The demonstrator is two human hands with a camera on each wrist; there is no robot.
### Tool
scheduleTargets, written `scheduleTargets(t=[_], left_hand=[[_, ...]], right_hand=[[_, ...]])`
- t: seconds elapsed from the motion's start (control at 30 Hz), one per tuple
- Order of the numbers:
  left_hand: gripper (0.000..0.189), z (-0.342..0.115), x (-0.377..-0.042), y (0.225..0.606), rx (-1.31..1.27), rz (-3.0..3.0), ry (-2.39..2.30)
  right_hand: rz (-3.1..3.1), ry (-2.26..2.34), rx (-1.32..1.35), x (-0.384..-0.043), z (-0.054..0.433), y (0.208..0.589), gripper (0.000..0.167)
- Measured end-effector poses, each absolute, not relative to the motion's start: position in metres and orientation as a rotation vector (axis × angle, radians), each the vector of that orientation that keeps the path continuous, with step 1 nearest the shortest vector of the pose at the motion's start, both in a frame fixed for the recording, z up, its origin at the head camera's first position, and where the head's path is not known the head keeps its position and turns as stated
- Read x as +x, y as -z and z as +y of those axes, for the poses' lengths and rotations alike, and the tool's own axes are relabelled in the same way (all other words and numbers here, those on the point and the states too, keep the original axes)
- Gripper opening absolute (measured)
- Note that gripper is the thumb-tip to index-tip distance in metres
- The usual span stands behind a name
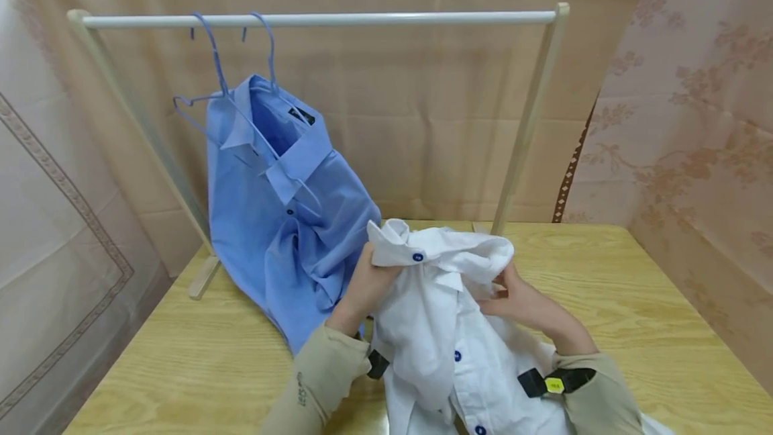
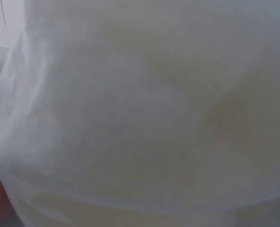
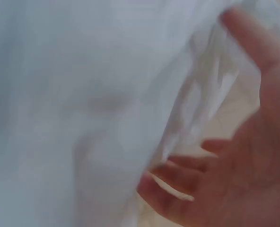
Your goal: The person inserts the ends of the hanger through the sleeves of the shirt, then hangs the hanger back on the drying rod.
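Observation:
A white button-up shirt [image 1: 423,327] with dark blue buttons is held up over the table, its collar [image 1: 459,247] uppermost. My left hand [image 1: 376,280] grips the collar's left side; its fingertips are hidden by the cloth. At the collar's right side is my right hand [image 1: 522,297]. In the right wrist view, the right hand [image 3: 244,165] has its thumb spread well apart from loosely bent fingers, beside the white cloth [image 3: 107,94]. White fabric [image 2: 130,118] fills most of the left wrist view and hides the left hand's grip.
A blue shirt [image 1: 290,233] hangs on the left of a rack with a white bar [image 1: 392,19]. Two blue hangers [image 1: 214,52] hook over that bar, one with its arm outside the blue collar. Below lies a wooden table [image 1: 604,301]; a beige curtain [image 1: 417,119] hangs behind.

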State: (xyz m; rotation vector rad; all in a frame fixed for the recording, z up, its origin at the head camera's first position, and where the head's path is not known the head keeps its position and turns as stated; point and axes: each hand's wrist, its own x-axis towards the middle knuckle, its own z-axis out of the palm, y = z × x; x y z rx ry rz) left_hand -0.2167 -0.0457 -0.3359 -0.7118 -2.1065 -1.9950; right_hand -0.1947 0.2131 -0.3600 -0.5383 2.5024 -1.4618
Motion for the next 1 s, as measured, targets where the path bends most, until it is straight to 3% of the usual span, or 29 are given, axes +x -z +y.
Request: scheduleTargets(t=[0.3,0.6,1.0], left_hand=[[0.018,-0.052,-0.214,0.332,-0.733,-2.028,1.944],[0.016,-0.058,-0.221,0.333,-0.637,-2.009,1.978],[0.028,-0.063,-0.222,0.328,-0.549,-1.998,2.111]], right_hand=[[2.284,1.274,-0.748,-0.189,0.212,0.366,0.086],[2.673,1.256,-0.54,-0.186,0.208,0.351,0.057],[3.107,1.045,-0.346,-0.18,0.226,0.306,0.046]])
